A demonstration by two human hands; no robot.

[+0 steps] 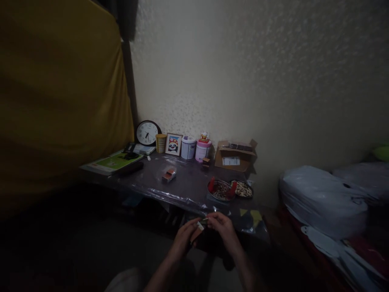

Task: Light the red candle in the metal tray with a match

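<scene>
A small box (197,234), partly covered by fingers, is gripped in the left hand (183,235), just before the table (190,178). The right hand (223,225) pinches a thin pale stick (205,219), too blurred to tell whether it touches the box. Beyond, red candles (211,185) hide part of a plate (219,198).

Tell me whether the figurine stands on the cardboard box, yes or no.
No, the figurine stands on the pink-lidded canister.
</scene>
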